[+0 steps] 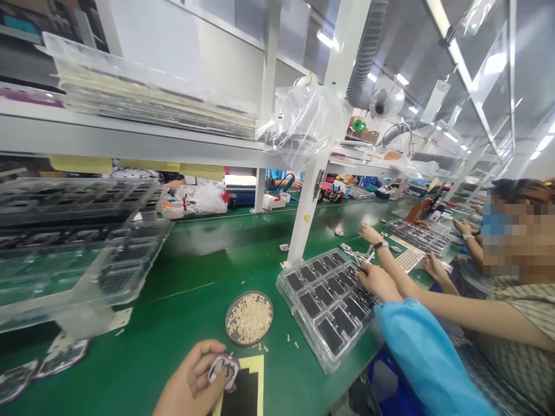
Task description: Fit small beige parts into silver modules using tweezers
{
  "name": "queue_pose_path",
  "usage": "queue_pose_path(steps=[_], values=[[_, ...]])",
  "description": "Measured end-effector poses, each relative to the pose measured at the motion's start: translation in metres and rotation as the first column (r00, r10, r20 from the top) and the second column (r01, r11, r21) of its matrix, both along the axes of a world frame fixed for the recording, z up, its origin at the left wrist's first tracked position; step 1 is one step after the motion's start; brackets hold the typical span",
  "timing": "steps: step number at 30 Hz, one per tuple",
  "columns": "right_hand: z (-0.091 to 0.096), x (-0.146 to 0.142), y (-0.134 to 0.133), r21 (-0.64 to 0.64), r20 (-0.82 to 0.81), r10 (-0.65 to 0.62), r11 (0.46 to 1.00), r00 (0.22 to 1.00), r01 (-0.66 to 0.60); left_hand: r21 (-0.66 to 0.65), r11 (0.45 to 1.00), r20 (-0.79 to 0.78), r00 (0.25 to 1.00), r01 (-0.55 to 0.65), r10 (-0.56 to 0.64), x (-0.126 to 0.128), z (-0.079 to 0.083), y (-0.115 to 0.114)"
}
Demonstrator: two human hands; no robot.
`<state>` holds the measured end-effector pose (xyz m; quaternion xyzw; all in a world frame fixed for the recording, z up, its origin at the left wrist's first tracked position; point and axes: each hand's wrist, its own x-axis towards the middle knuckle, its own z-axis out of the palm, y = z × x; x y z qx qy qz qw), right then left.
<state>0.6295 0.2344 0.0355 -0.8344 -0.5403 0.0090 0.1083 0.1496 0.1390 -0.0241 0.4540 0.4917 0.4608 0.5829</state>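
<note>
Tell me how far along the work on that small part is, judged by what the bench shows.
Done: nothing shows as finished from this view. In hand: the left hand pinches a small silver-rimmed part over a black pad with a yellow border; the right hand is out of view. Left: the round dish is full of tiny pale pieces, a few lying loose on the green bench.
</note>
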Motion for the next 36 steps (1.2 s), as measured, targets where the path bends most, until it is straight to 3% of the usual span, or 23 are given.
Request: queue_pose_path(steps=[5, 11, 14, 16, 18, 20, 23, 25, 28, 36], values=[[-0.001, 0.000, 0.003, -0.027, 0.018, 0.027, 0.999, 0.999, -0.026, -0.078, 0.982, -0.052, 0.983, 0.173, -0.177, -0.015, -0.002, 0.008], [0.007, -0.002, -0.008, 0.142, -0.012, 0.051, 0.989, 0.999, -0.048, -0.087, 0.990, 0.010, 0.994, 0.109, -0.108, -0.004, 0.022, -0.003], [0.014, -0.028, -0.023, 0.251, -0.072, 0.093, 0.965, 0.993, -0.072, -0.131, 0.984, 0.003, 0.993, 0.119, -0.120, -0.002, 0.030, -0.006], [0.018, -0.065, -0.042, 0.310, -0.164, 0.194, 0.941, 0.967, -0.136, -0.135, 0.982, 0.068, 0.990, 0.130, -0.122, -0.002, 0.033, -0.007], [0.017, -0.113, -0.066, 0.346, -0.479, 0.394, 0.906, 0.785, -0.243, -0.135, 0.980, 0.111, 0.985, 0.145, -0.131, -0.003, 0.034, -0.009], [0.011, -0.164, -0.089, 0.353, -0.676, 0.475, 0.880, 0.564, -0.317, -0.119, 0.981, 0.100, 0.985, 0.152, -0.140, -0.003, 0.036, -0.011], [-0.006, -0.230, -0.108, 0.337, -0.874, 0.434, 0.866, 0.220, -0.369, -0.083, 0.983, 0.102, 0.983, 0.162, -0.153, -0.002, 0.039, -0.013], [-0.017, -0.258, -0.110, 0.327, -0.922, 0.380, 0.870, 0.079, -0.368, -0.050, 0.984, 0.145, 0.976, 0.170, -0.161, -0.002, 0.039, -0.014], [-0.030, -0.280, -0.107, 0.329, -0.936, 0.353, 0.868, -0.004, -0.372, 0.006, 0.986, 0.182, 0.969, 0.169, -0.167, 0.000, 0.035, -0.015], [-0.039, -0.286, -0.104, 0.334, -0.924, 0.379, 0.869, 0.055, -0.365, 0.079, 0.982, 0.013, 0.985, 0.171, -0.173, 0.000, 0.025, -0.016]])
